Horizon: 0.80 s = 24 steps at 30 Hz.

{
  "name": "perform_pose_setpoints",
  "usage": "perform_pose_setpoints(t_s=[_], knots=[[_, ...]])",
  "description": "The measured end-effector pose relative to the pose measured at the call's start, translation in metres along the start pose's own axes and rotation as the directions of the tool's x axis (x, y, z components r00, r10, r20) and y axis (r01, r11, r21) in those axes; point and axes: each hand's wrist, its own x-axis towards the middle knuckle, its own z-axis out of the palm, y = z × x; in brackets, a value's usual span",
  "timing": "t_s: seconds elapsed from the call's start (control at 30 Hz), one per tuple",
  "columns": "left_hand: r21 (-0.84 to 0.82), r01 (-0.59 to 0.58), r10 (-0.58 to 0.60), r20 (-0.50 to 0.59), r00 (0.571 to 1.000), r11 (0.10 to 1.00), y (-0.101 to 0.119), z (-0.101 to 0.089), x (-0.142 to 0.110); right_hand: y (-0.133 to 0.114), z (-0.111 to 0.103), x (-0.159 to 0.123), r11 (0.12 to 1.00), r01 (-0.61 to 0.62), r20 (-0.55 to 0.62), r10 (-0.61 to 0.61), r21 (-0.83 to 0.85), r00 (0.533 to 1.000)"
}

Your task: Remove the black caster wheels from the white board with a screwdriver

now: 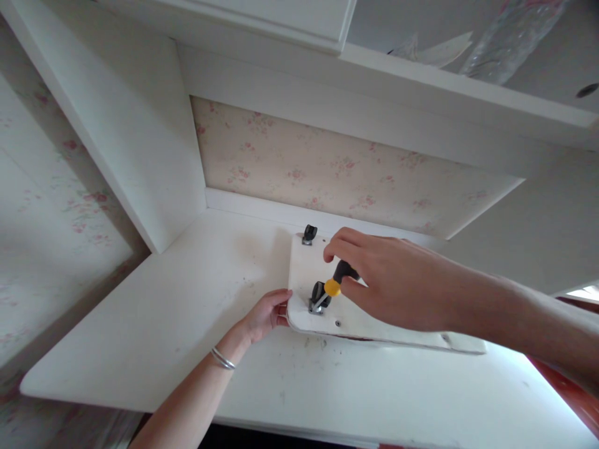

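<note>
My right hand point(379, 274) is closed around the black and yellow handle of a screwdriver point(332, 287). Its metal shaft slants down to the mounting plate of a black caster wheel point(321, 293). The caster stands near the rounded front left corner of a white board point(302, 274) lying on the desk. My left hand point(269, 315) grips that board's left edge, thumb on top and fingers against the side. A second black caster point(309, 234) stands at the board's back left corner. A small hole or screw shows beside the nearer caster. My right arm hides much of the board's right part.
The white desktop point(219, 268) bears dark scuffs. White side panels point(135, 125) and an overhead shelf point(458, 100) frame the work space. Floral wallpaper point(294, 162) covers the wall behind. Clear plastic wrapping point(512, 43) lies on the shelf. Something red point(566, 386) is at the lower right.
</note>
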Motion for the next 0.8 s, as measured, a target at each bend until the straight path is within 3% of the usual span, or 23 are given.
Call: perform_pose_setpoints(t_s=[0.17, 0.27, 0.37, 0.53, 0.67, 0.8], knots=[[0.003, -0.004, 0.004, 0.009, 1.0, 1.0, -0.001, 0.0, 0.0, -0.007, 0.0, 0.001, 0.992, -0.096, -0.041, 0.093, -0.083, 0.995], [0.011, -0.004, 0.004, 0.011, 1.0, 1.0, 0.0, 0.0, -0.001, -0.004, 0.003, 0.002, 0.99, -0.052, -0.034, 0.048, -0.133, 0.998], [0.019, -0.003, 0.003, 0.011, 1.0, 1.0, 0.0, 0.0, -0.001, 0.0, 0.002, 0.0, 0.999, -0.002, -0.011, 0.002, -0.032, 1.0], [0.028, -0.014, 0.013, 0.006, 1.0, 1.0, -0.001, -0.001, 0.001, -0.002, -0.002, -0.004, 0.992, -0.043, -0.007, 0.044, 0.119, 0.999], [0.05, -0.023, 0.023, -0.002, 1.0, 0.998, -0.001, 0.001, 0.0, -0.004, 0.006, -0.011, 0.992, -0.126, -0.066, 0.125, -0.017, 0.99], [0.117, -0.038, 0.042, -0.033, 0.999, 0.992, 0.001, 0.005, -0.003, -0.001, 0.011, -0.022, 1.0, -0.003, -0.086, 0.002, -0.015, 0.996]])
